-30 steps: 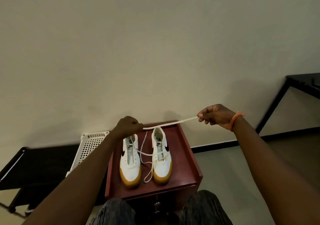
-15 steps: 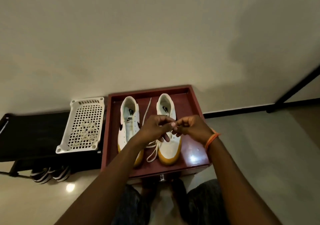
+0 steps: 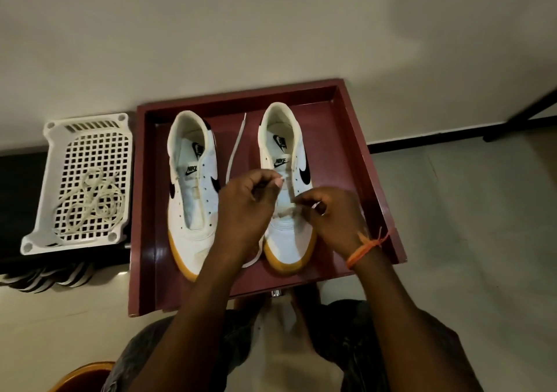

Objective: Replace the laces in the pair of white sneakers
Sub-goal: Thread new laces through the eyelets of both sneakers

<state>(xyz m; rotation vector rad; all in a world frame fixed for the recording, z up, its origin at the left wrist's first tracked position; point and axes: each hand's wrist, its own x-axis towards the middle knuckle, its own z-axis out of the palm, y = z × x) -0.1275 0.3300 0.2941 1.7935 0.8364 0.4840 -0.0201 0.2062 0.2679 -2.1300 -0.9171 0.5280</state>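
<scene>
Sneakers, white w/ gum soles, 1 pair: side by side in a dark-red wooden tray [image 3: 373, 162], toes toward its near edge. Left sneaker [image 3: 193, 192]: eyelets bare, no lace. Right sneaker [image 3: 286, 180]: partly laced. White lace [image 3: 236, 147]: loose end lies on the tray floor btwn the shoes, running toward the far edge. Left hand [image 3: 250, 195]: over the right shoe's tongue, fingers curled, pinching the lace. Right hand [image 3: 331, 214]: just beside it, fingertips pinching lace at the shoe's eyelets; orange thread band [image 3: 361, 250] on wrist. White perforated basket [image 3: 51, 232]: just beyond tray's left edge, holds tangle of cream old laces [image 3: 90, 208].
</scene>
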